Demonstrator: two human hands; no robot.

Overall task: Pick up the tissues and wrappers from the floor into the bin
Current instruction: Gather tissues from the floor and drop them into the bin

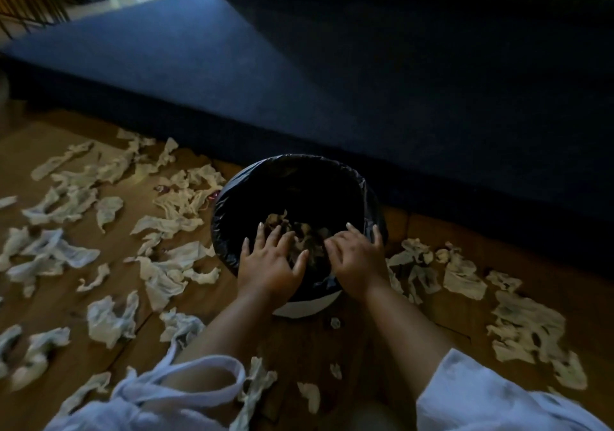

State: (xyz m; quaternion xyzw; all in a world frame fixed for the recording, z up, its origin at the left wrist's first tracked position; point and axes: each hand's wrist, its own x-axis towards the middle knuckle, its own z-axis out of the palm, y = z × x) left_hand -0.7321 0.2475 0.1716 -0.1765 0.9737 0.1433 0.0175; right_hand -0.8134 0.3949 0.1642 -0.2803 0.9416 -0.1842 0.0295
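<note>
A round bin (246,178) lined with a black bag stands on the wooden floor in front of me. Crumpled tissues (299,228) lie at its bottom. My left hand (270,258) and my right hand (357,258) hover over the near rim, palms down, fingers spread and straight, holding nothing. White tissues are scattered on the floor to the left (66,254) and to the right (525,324) of the bin. A small reddish wrapper (212,198) shows beside the bin's left wall.
A low dark blue platform (365,81) runs behind the bin, its edge close to the far rim. My white sleeves (498,397) fill the bottom of the view. More tissue scraps (309,394) lie between my arms.
</note>
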